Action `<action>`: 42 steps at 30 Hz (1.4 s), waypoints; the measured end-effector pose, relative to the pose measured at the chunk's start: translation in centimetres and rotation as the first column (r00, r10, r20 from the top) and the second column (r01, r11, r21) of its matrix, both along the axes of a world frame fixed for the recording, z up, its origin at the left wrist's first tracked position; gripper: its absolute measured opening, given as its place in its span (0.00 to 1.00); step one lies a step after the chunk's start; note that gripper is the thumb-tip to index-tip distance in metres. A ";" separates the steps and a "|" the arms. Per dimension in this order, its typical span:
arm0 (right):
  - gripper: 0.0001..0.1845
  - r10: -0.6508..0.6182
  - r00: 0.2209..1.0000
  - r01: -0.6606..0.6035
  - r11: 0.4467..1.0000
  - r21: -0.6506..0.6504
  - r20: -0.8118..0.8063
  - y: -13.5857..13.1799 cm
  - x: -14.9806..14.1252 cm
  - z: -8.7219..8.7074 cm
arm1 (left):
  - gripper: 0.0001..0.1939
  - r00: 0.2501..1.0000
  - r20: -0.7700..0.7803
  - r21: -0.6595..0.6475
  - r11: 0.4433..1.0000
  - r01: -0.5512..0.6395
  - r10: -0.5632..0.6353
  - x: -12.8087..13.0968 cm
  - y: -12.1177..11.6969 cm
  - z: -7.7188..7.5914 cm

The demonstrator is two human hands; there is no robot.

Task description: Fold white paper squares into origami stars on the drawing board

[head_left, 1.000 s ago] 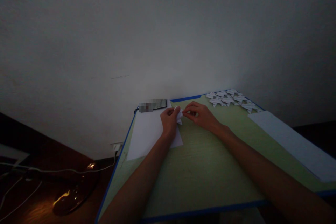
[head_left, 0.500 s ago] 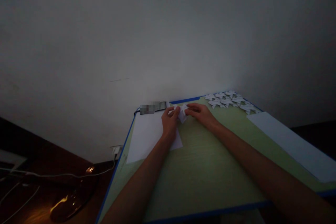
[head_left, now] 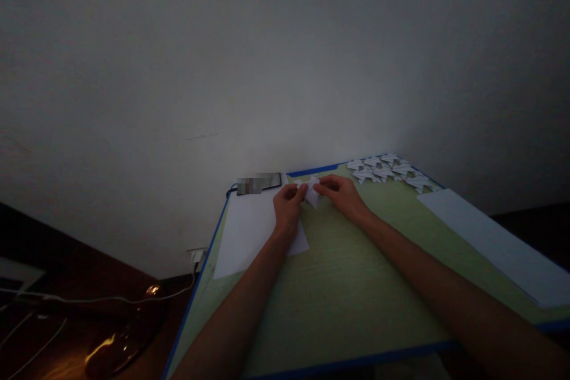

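Between my hands is a small white folded paper figure [head_left: 313, 197], pointed at its lower end and held above the far part of the table. My left hand [head_left: 288, 202] pinches its left side with thumb and fingers. On the other side, my right hand [head_left: 342, 191] grips the upper right edge between thumb and fingertips. Parts of the figure are hidden behind the fingers. Beneath my left hand and forearm lies a white sheet of paper [head_left: 247, 231].
A phone [head_left: 271, 180] with a cable lies at the table's far left, by the wall. Several similar folded figures [head_left: 383, 174] sit at the far right. Nearer, a stack of white paper [head_left: 494, 246] lies along the right edge. A white plug [head_left: 196, 255] is in the wall socket.
My right hand has moved in from the figure's side and now grips its edge. The folded figure has turned and shows more of its face between both hands.
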State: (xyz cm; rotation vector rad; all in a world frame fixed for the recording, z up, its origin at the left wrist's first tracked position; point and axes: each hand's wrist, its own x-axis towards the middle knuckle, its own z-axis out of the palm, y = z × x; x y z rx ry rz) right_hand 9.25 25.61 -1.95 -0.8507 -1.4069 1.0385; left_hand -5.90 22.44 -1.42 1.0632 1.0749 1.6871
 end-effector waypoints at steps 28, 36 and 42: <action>0.15 -0.080 0.995 0.076 0.995 0.071 0.055 -0.4 0.1 0.8 | 0.18 0.989 -0.144 0.063 0.998 -0.028 0.037 -0.1 -0.3 0.1; 0.18 -0.152 0.988 0.150 0.986 0.074 0.026 -0.5 0.1 1.3 | 0.19 0.982 -0.178 0.015 0.998 0.068 -0.065 0.3 -0.2 -0.3; 0.16 -0.136 0.990 0.130 0.985 0.111 0.045 -0.7 -0.1 1.2 | 0.15 0.985 -0.155 0.091 0.992 0.088 -0.073 0.1 0.1 -0.5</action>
